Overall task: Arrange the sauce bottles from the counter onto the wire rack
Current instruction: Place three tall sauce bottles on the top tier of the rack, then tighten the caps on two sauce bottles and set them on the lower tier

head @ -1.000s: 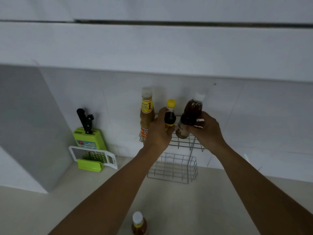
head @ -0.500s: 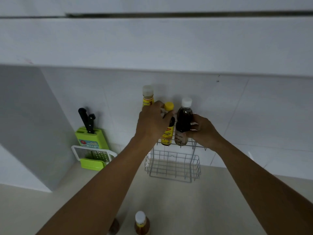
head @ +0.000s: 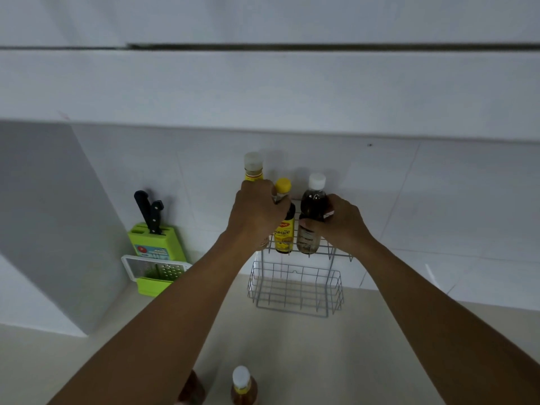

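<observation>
A two-tier wire rack (head: pixel 295 290) hangs on the tiled wall. On its top shelf stand three bottles: a tall one with a pale cap (head: pixel 253 168), a small yellow-capped one (head: pixel 284 229) and a dark white-capped one (head: pixel 312 211). My left hand (head: pixel 257 217) wraps the neck of the yellow-capped bottle and hides the tall bottle's body. My right hand (head: pixel 340 223) grips the dark bottle, which stands upright on the shelf. The rack's lower basket holds nothing. A white-capped sauce bottle (head: pixel 243 387) stands on the counter near the bottom edge, with a dark bottle (head: pixel 193 390) beside it, mostly hidden by my left arm.
A green knife block (head: pixel 156 244) with black-handled knives stands left of the rack, with a white grater (head: pixel 155 268) leaning on it. A white cabinet side (head: pixel 43 214) walls the left. Upper cabinets (head: pixel 263 89) overhang the beige counter (head: pixel 306 361).
The dark bottle went from tilted in my right hand to upright on the top shelf. My left hand rose from the yellow-capped bottle's body to its neck.
</observation>
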